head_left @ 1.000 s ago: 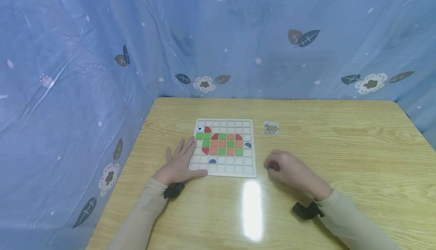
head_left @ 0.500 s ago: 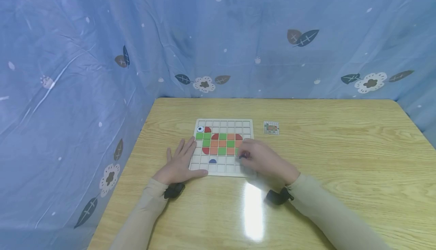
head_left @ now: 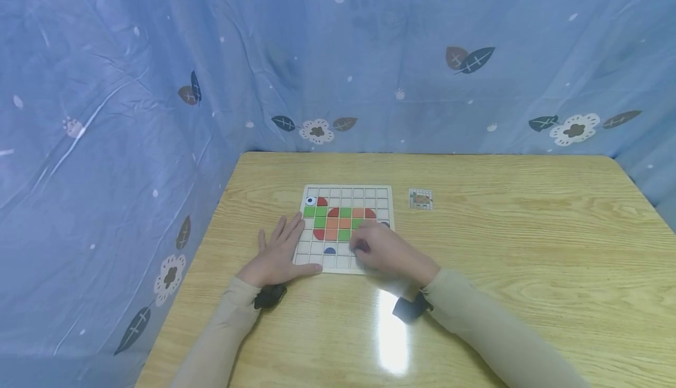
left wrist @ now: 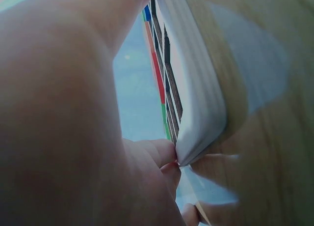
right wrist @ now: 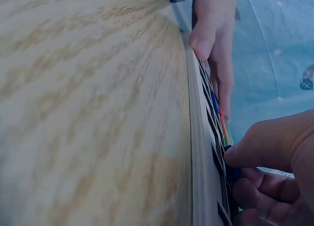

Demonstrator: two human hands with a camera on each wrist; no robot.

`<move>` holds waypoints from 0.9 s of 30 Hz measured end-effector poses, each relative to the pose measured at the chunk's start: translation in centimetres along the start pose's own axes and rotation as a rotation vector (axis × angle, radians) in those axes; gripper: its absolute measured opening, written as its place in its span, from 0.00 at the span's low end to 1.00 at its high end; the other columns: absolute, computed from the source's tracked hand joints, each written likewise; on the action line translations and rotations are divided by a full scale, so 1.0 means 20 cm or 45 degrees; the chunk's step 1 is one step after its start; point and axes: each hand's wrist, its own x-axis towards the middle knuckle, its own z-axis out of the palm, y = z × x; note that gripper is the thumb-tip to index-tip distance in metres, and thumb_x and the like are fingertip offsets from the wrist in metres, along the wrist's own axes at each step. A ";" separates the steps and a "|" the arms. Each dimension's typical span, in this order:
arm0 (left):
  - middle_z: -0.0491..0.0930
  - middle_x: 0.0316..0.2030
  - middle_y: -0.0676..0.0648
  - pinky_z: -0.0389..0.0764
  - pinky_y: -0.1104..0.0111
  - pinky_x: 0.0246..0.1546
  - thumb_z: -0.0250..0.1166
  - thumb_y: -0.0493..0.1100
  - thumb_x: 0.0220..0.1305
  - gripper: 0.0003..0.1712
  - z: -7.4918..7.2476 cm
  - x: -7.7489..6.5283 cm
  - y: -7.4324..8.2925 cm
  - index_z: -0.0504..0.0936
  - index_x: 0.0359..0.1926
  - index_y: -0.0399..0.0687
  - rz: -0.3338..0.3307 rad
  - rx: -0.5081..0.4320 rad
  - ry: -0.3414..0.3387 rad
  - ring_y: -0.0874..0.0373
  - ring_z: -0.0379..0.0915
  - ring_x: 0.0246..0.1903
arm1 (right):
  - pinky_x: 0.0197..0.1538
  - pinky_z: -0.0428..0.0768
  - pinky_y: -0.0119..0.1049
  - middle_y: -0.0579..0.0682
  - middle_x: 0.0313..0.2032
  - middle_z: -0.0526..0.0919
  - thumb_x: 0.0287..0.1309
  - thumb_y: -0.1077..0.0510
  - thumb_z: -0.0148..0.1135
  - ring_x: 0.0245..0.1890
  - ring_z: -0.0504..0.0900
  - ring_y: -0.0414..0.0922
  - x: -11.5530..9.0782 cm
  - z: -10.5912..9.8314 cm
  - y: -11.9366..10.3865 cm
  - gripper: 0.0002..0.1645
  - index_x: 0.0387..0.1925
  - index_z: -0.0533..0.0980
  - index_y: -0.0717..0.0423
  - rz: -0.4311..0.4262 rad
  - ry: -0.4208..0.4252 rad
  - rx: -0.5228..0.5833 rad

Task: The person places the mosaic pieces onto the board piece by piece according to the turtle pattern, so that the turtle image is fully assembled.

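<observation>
A white grid board [head_left: 343,262] lies on the wooden table, with green, orange and red tiles forming an animal-like shape and a round eye tile [head_left: 310,201] at its upper left. My left hand [head_left: 274,259] rests with fingers spread on the board's left edge, thumb at the lower left corner. Over the lower right cells, my right hand [head_left: 391,251] pinches a blue tile [right wrist: 233,173] between thumb and fingers; its shape is mostly hidden. One blue half-round tile [head_left: 330,250] sits below the shape. Another blue tile [head_left: 386,224] shows at the right, partly covered by the hand.
A small printed card [head_left: 421,199] with a gridded picture lies right of the board. The wooden table [head_left: 528,229] reaches back to a blue patterned curtain [head_left: 369,53]. Light glares off the table [head_left: 392,335] in front of the board.
My right hand has moved left from the table beside the board to over its lower right cells, carrying the blue tile. My left hand has stayed in place.
</observation>
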 end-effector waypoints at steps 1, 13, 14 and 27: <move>0.38 0.85 0.47 0.32 0.24 0.70 0.67 0.78 0.57 0.70 0.00 0.00 0.00 0.46 0.84 0.44 0.000 -0.001 -0.001 0.36 0.30 0.83 | 0.47 0.83 0.34 0.43 0.35 0.83 0.58 0.66 0.68 0.39 0.79 0.39 0.00 0.00 0.00 0.08 0.37 0.87 0.53 0.010 0.000 -0.005; 0.38 0.85 0.48 0.32 0.24 0.70 0.67 0.78 0.57 0.70 0.00 0.00 0.00 0.46 0.84 0.45 -0.006 -0.006 -0.005 0.37 0.30 0.83 | 0.52 0.83 0.37 0.42 0.38 0.86 0.61 0.64 0.67 0.43 0.81 0.40 0.01 0.01 -0.01 0.08 0.39 0.88 0.51 0.114 -0.042 -0.012; 0.38 0.85 0.48 0.32 0.24 0.70 0.67 0.78 0.57 0.70 0.00 0.00 0.00 0.46 0.84 0.45 -0.005 -0.004 -0.005 0.37 0.30 0.83 | 0.52 0.83 0.38 0.42 0.38 0.86 0.61 0.64 0.67 0.43 0.81 0.40 0.00 0.01 -0.02 0.09 0.39 0.88 0.51 0.117 -0.049 -0.009; 0.36 0.85 0.47 0.33 0.24 0.70 0.67 0.77 0.58 0.70 0.00 0.01 0.00 0.45 0.84 0.44 -0.007 0.002 -0.015 0.36 0.29 0.83 | 0.54 0.82 0.39 0.41 0.42 0.86 0.62 0.63 0.66 0.47 0.81 0.40 -0.01 0.00 0.01 0.10 0.41 0.88 0.50 0.032 -0.030 -0.038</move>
